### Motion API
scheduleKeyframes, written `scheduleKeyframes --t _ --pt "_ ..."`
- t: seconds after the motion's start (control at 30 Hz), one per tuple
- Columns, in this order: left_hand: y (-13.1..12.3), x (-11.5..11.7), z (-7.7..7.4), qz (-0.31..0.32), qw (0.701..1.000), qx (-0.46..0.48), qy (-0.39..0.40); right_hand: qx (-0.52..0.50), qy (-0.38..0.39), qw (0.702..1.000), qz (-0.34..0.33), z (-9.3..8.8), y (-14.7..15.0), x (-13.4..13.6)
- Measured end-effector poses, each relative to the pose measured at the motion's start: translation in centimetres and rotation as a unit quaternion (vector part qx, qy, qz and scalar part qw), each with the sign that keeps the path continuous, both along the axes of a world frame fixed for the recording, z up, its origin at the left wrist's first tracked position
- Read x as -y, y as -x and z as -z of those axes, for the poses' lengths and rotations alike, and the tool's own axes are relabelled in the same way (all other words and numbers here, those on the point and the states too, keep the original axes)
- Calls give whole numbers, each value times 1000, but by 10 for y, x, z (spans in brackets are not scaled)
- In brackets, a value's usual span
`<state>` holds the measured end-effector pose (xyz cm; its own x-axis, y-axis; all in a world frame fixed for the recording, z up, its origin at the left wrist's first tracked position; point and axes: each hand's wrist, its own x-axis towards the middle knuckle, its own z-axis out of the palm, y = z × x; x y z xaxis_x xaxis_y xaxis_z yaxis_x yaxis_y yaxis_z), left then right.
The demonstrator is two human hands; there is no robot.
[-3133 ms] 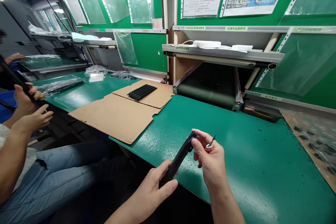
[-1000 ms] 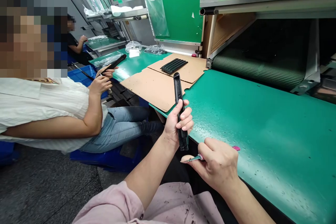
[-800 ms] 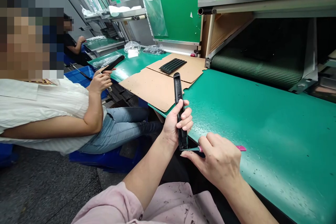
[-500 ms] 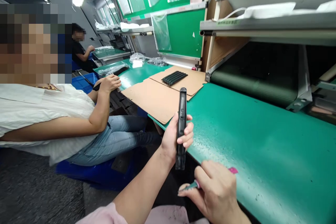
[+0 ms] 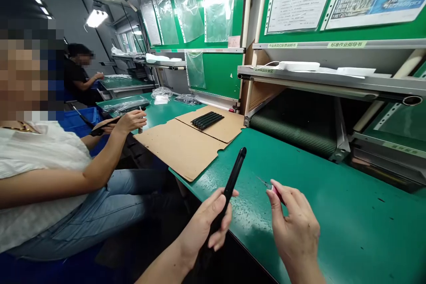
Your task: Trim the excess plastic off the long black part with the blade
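Note:
My left hand [image 5: 208, 213] is closed round a long, narrow black plastic piece [image 5: 235, 171], which tilts up and to the right over the table's near edge. Its upper end is rounded; the lower part is hidden in my palm and in shadow. In my right hand [image 5: 295, 226], to the right of it, a small pink-handled knife [image 5: 277, 193] is pinched between thumb and fingers. The thin blade points up and left, apart from the black piece. Beyond both hands, several similar black pieces [image 5: 207, 120] lie side by side on flat cardboard [image 5: 181, 148].
Small dark scraps dot the green tabletop [image 5: 349, 213]. A dark conveyor belt [image 5: 293, 128] runs in under a metal shelf [image 5: 333, 79] at the back right. On the left sits a co-worker, whose hand [image 5: 131, 122] is near the cardboard; a blue crate [image 5: 78, 120] stands behind.
The black piece has turned from showing its hollow side to a narrow side and now leans right. My right hand has risen over the table, its blade now pointing away. The view has shifted.

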<state>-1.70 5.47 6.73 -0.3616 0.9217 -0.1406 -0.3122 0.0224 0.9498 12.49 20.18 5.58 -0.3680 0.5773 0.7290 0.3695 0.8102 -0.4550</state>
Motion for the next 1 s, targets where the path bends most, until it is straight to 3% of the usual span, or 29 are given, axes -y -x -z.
scheduleKeyframes --t 0.03,0.07,0.13,0.17,0.2,0.23,0.27,0.37,0.43,0.5,0.57,0.7,0.83,1.0 --pt "11 2 -1 -11 992 -124 34 6 -5 1000 12 0 -1 -6" --pt "24 3 -2 -17 961 -264 76 15 -4 1000 25 0 -4 -11" --pt "54 9 -4 2 840 -513 177 40 -1 998 57 2 -10 -24" --pt "68 13 -5 25 779 -587 221 56 1 996 70 2 -14 -30" --pt "80 18 -6 44 738 -625 249 72 0 994 79 3 -18 -36" --pt "90 23 -7 52 727 -635 257 89 0 992 84 5 -23 -43" --pt "96 29 -9 46 743 -621 243 105 0 991 85 7 -26 -50" --pt "97 43 -13 -40 867 -479 131 165 27 985 47 20 -32 -70" --pt "90 44 -14 -70 947 -303 81 211 53 976 0 34 -31 -84" --pt "85 36 -14 -74 990 -110 47 252 89 963 -48 51 -27 -95" --pt "85 21 -16 -92 994 51 -8 280 138 946 -85 68 -25 -103" --pt "96 -14 -29 -177 941 254 -137 298 184 929 -118 95 -27 -113" --pt "111 -41 -39 -217 927 269 -145 303 212 920 -129 111 -30 -130" --pt "131 -65 -32 -259 943 175 -113 283 253 910 -165 119 -29 -138"
